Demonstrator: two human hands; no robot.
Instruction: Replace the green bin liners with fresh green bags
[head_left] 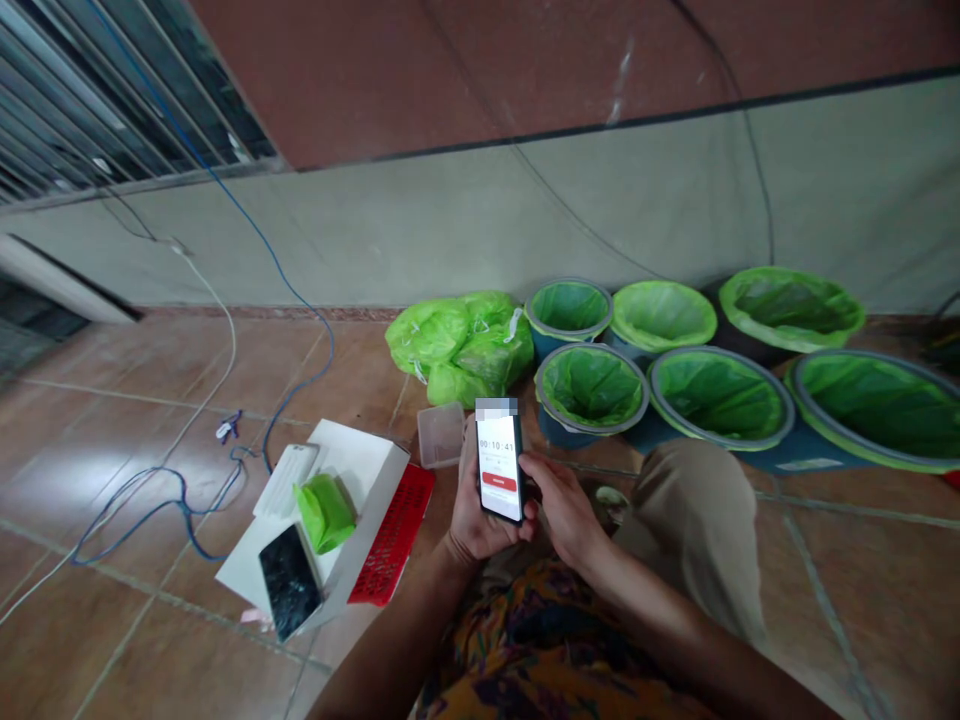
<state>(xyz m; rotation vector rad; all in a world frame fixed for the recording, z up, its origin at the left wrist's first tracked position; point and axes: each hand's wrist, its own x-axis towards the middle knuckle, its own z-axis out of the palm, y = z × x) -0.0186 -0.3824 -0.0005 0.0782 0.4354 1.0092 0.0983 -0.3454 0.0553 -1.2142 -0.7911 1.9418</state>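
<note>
My left hand (477, 515) is closed around a smartphone (500, 480), its palm and fingers under and behind the case. The lit screen shows a timer reading 00:10:41 above a red button; a blurred patch covers its top. My right hand (564, 505) is at the phone's right edge, gripping it from that side with the thumb by the screen; some of its fingers are hidden. Just beyond the phone, a clear plastic container (441, 436) lies on the floor.
Several round bins with green liners (592, 385) stand in two rows by the wall, beside stuffed green bags (465, 345). At left, a white box (360, 460) bears a dark tablet-like device (289, 582) and a green packet (325, 512), near a red basket (391, 535) and blue cable (184, 505).
</note>
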